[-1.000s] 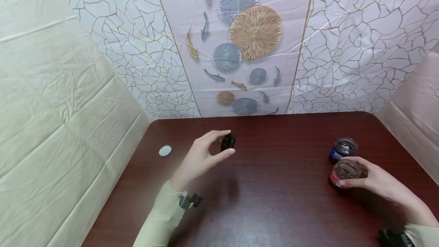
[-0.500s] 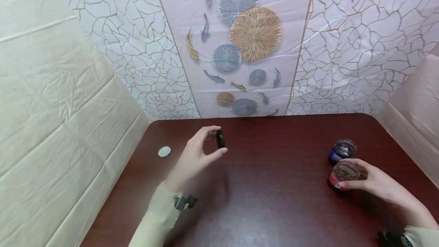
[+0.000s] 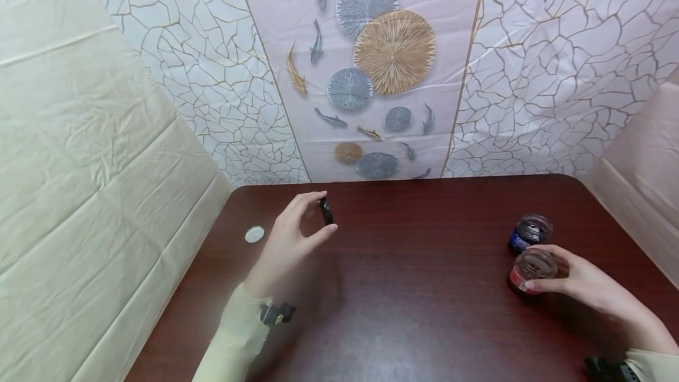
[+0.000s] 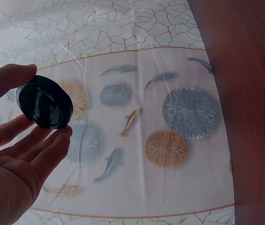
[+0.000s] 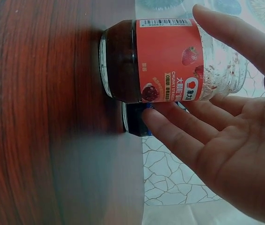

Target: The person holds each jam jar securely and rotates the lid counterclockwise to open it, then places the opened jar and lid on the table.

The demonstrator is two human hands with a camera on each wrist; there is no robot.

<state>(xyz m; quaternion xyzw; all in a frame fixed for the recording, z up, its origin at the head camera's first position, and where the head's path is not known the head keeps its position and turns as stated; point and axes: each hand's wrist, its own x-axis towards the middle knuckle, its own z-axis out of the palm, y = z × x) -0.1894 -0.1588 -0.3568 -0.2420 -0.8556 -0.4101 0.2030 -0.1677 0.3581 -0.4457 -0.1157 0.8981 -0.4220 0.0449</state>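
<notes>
Between thumb and fingers, my left hand (image 3: 292, 234) pinches a black jar lid (image 4: 44, 103) by its rim, raised above the table and turned nearly edge-on in the head view. On the right, my right hand (image 3: 583, 279) holds a glass jam jar (image 5: 170, 61) with a red strawberry label. This jar stands upright on the table, lidless, dark jam in its lower part and smears on the glass above. Just behind it is a second open glass jar (image 3: 530, 233) with a blue label and dark contents, mostly hidden in the right wrist view.
A white round lid (image 3: 254, 234) lies flat on the dark red wooden table (image 3: 424, 287), left of my left hand. Patterned cloth (image 3: 392, 134) hangs behind the table's back edge. Pale cloth walls (image 3: 106, 193) close off both sides.
My left hand has moved left and slightly away with the black lid, which has turned from a slanted face to nearly edge-on. The right hand and both jars stay in place.
</notes>
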